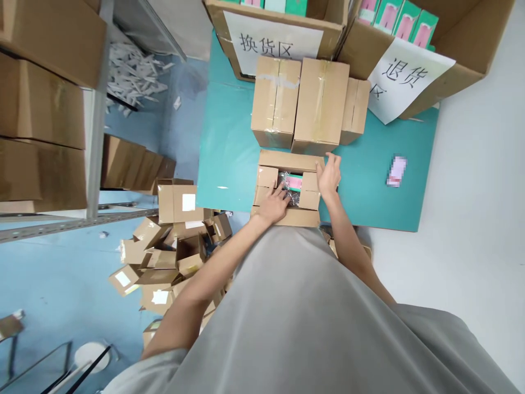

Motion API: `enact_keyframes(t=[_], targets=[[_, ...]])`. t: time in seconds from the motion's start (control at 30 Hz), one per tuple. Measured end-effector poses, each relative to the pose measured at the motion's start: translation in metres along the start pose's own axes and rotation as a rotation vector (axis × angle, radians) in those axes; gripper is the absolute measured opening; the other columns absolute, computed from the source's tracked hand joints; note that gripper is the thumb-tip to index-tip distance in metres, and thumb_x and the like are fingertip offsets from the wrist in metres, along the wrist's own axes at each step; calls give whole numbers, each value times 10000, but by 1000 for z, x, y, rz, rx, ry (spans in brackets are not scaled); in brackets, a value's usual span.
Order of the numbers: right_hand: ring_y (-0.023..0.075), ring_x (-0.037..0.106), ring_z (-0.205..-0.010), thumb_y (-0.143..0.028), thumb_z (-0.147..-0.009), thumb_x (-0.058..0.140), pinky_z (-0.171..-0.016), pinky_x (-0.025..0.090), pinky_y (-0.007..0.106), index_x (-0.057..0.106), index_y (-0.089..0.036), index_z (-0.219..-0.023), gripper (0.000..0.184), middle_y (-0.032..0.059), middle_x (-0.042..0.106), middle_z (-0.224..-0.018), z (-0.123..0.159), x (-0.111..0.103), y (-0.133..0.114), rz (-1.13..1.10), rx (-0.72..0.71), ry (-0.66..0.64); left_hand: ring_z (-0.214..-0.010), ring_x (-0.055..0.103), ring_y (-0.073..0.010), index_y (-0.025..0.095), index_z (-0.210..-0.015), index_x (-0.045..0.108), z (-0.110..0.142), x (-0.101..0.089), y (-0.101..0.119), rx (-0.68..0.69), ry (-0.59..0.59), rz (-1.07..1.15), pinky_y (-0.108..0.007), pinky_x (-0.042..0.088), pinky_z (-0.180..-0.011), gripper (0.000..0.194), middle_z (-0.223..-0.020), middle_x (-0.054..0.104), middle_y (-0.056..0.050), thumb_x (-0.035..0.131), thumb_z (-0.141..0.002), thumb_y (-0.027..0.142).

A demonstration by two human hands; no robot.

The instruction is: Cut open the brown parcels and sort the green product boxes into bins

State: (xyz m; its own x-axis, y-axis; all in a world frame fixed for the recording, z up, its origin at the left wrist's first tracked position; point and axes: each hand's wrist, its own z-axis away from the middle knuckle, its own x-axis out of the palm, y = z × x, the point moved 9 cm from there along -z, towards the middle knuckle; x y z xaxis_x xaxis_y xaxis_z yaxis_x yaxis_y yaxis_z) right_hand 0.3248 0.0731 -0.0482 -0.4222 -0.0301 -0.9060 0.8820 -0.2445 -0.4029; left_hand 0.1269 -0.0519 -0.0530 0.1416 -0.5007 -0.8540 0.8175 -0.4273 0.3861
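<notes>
- Watching remotely through the head cam, I've got a green table (229,148) running out to both sides of the open carton (290,160), my landmark here.
- Well past that carton, two big boxes (333,44) (445,85) with white paper signs hold green-and-pink packs.
- Just beyond the open carton I see three taped boxes (320,104) in a row.
- Left hand (274,209): lies over the carton's near-left part, fingers a bit apart, tips at the opening.
- Right hand (329,176): at the carton's far-right corner, fingers bent. Can't tell if they're pinching the cardboard.
- Some pixelated pink thing (396,171) sits well right of the carton.
- Clear plastic wrap (293,198) shows in the carton's opening.
- Green-and-pink pack (294,182) is inside the carton, between the folded-in end flaps, near my left fingertips.
</notes>
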Motion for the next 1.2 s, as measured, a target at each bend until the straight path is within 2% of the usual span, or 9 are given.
enact_keyframes(t=[0.17, 0.3, 0.4, 0.5, 0.7, 0.83, 0.93, 1.07, 1.2], targets=[[343, 623, -1270, -146, -1160, 412, -1065, 514, 450, 764, -154, -1327, 390, 195, 730, -1380, 38, 4, -57, 242, -339, -132, -1610, 557, -429, 45, -1259, 863, -17, -9, -4, -56, -6, -128, -667, 110, -1478, 406, -1422, 785, -273, 558, -1032, 186], [346, 583, -1268, -145, -1144, 476, -1077, 489, 446, 800, -122, -1301, 361, 195, 780, -1319, 80, 24, -88, 334, -546, -346, -1600, 570, -408, 48, -1256, 858, 0, -38, -5, -30, 88, -230, -639, 165, -1477, 423, -1345, 794, -261, 502, -1039, 121], [354, 579, -1269, -110, -1108, 523, -1073, 479, 450, 801, -89, -1313, 347, 211, 786, -1309, 96, 26, -86, 396, -524, -430, -1649, 510, -449, 66, -1377, 813, 26, -61, -20, -64, 173, -228, -713, 165, -1459, 440, -1409, 755, -265, 551, -1030, 136], [372, 571, -1268, -113, -1106, 522, -1061, 480, 469, 766, -92, -1395, 379, 214, 772, -1355, 103, 3, -74, 385, -511, -372, -1658, 470, -525, 70, -1502, 749, 52, -70, -45, -159, 146, -211, -784, 158, -1427, 511, -1481, 719, -283, 657, -1026, 230], [376, 572, -1298, -218, -1149, 551, -1146, 490, 492, 743, -109, -1449, 373, 198, 738, -1464, 119, -39, -49, 272, -487, -282, -1651, 449, -523, 95, -1745, 515, 66, -75, -60, -213, 100, -107, -692, 235, -1406, 870, -1618, 633, -294, 844, -973, 324], [333, 583, -1397, -198, -1156, 562, -1157, 522, 435, 735, -138, -1489, 380, 173, 734, -1515, 127, -2, -82, 271, -610, -479, -1517, 589, -475, 202, -1875, 260, 45, -79, -48, -170, 51, -77, -594, 410, -1317, 1137, -1759, 504, -269, 898, -944, 340], [344, 591, -1417, -88, -1132, 511, -1134, 535, 428, 739, -73, -1474, 411, 233, 756, -1430, 114, 26, -97, 445, -560, -543, -1553, 557, -494, 268, -1898, 141, 30, -78, -45, -168, 19, -63, -595, 472, -1280, 1270, -1894, 319, -230, 938, -912, 345], [343, 605, -1401, -5, -1096, 455, -1117, 542, 432, 736, -64, -1471, 472, 254, 734, -1416, 102, 24, -103, 547, -543, -498, -1766, 211, -555, 268, -1775, 521, 12, -68, -39, -109, -9, -80, -772, 341, -1355, 955, -1964, 113, -177, 938, -924, 379], [350, 587, -1396, -46, -1089, 510, -1092, 550, 441, 726, -87, -1484, 452, 243, 685, -1473, 107, 6, -99, 546, -546, -498, -1798, 103, -547, 194, -1285, 891, -2, -45, -31, -74, -107, -122, -868, 158, -1379, 378, -1960, 163, -137, 819, -1028, 462]])
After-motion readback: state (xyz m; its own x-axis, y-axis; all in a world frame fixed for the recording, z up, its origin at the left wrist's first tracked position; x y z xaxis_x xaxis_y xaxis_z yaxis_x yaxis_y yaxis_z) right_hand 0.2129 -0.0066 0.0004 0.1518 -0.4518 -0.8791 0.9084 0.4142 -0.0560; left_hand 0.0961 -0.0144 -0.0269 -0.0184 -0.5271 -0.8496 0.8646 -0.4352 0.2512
